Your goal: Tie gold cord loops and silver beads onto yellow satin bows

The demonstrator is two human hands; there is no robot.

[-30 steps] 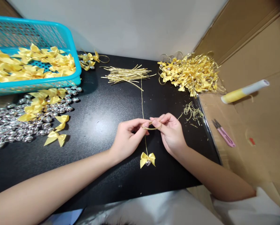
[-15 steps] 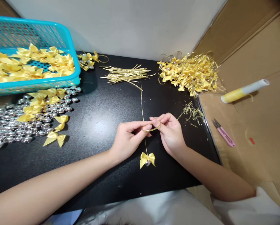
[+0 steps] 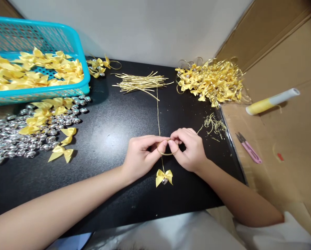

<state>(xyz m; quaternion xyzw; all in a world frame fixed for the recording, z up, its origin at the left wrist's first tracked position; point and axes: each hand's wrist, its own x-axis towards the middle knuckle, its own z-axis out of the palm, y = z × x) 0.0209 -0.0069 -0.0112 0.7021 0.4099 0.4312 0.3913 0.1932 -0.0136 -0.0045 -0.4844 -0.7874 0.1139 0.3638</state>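
Observation:
Between my two hands is a loop of gold cord (image 3: 167,154), its bottom curve showing below the thumbs. My left hand (image 3: 144,151) pinches the loop's left side, thumb against the forefinger. My right hand (image 3: 188,147) pinches its right side, and the two thumbs nearly meet. Where the cord's ends lie is hidden by the fingers. A thin gold thread (image 3: 158,116) runs down the table behind my hands to a yellow ribbon bow (image 3: 164,176) with a silver heart bead (image 3: 165,181) in front of me.
A turquoise basket (image 3: 40,91) of yellow bows stands at the left, above scattered silver beads (image 3: 11,139). Gold cord lengths (image 3: 139,83) lie at the back, beside a heap of looped bows (image 3: 212,81). Pink thread snips (image 3: 250,151) and cord scraps (image 3: 214,124) are on the right.
The cord between my hands has spread into a rounder, wider loop. My right hand has turned, its fingers curling inward, and the thumbs have come closer together.

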